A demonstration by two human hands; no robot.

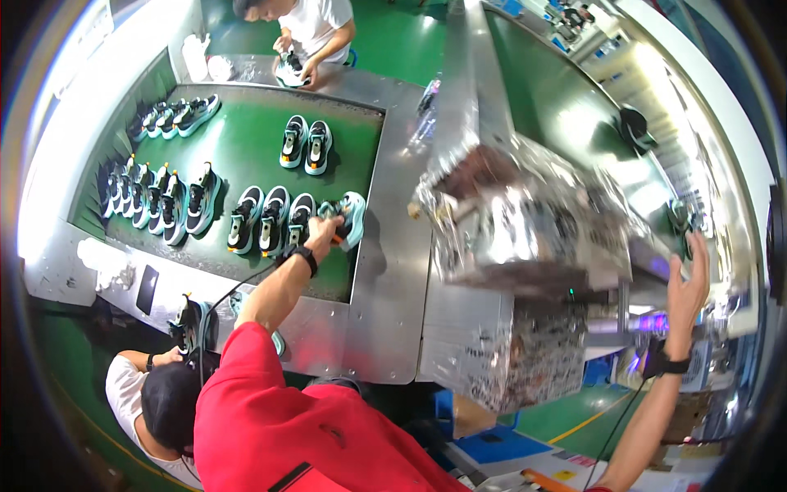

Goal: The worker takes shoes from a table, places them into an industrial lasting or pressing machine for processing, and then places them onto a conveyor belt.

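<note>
Beside the foil-wrapped machine (525, 238), the right hand (687, 283) was raised with fingers spread, grasping nothing, while the left hand (322, 232) gripped a teal sneaker (351, 218) on the green conveyor belt (246, 148) left of that machine.

We cannot see how our left hand (322, 232) grips the teal sneaker (351, 217) at the green belt's (246, 139) near right corner: its fingers hide the heel. Our right hand (687, 283) is blurred against the glare, so any contact there is unclear. The seated worker (156, 402) hides most of a shoe (187, 321). The top edge crops the far worker (307, 25).
</note>
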